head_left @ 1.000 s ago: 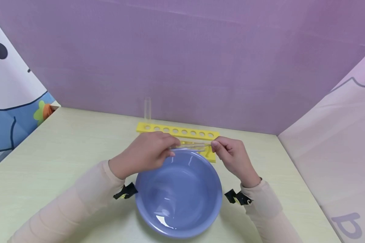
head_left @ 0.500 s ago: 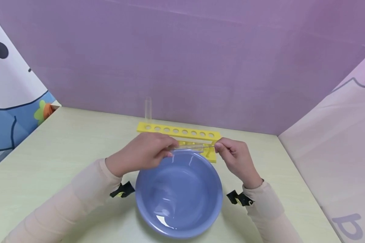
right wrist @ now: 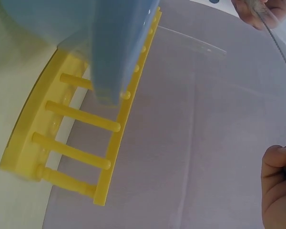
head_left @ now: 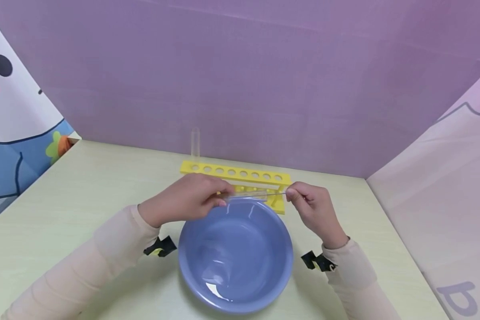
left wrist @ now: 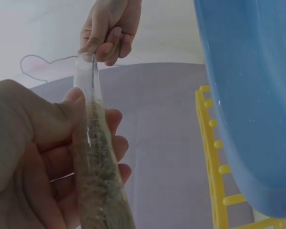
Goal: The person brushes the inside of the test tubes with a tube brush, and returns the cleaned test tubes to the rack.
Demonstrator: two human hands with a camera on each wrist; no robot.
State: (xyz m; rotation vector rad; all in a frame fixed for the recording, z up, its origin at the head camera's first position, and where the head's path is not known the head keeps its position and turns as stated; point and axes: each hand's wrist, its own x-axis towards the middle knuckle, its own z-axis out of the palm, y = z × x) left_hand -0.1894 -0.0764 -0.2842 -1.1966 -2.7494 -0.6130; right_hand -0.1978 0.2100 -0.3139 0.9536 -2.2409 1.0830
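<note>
My left hand [head_left: 192, 198] grips a clear test tube [left wrist: 89, 129], which lies nearly level over the far rim of the blue basin [head_left: 240, 258] in the head view. Inside the tube sits a test tube brush, its bristles [left wrist: 105, 176] filling the part along and below the fingers in the left wrist view. The brush's twisted wire handle [right wrist: 280, 46] comes out of the tube's mouth. At its far end my right hand [head_left: 313, 209] pinches the wire between thumb and curled fingers, a short way right of the mouth.
Behind the basin stands a yellow test tube rack [head_left: 244, 174], partly covered by the basin and left hand. Another clear test tube [head_left: 195, 144] stands upright at the rack's left end. A purple backdrop [head_left: 240, 89] rises behind the table [head_left: 116, 178].
My right hand has drawn slightly to the right with the brush handle, and more wire shows outside the tube. The left hand, still holding the tube, has shifted a little left.
</note>
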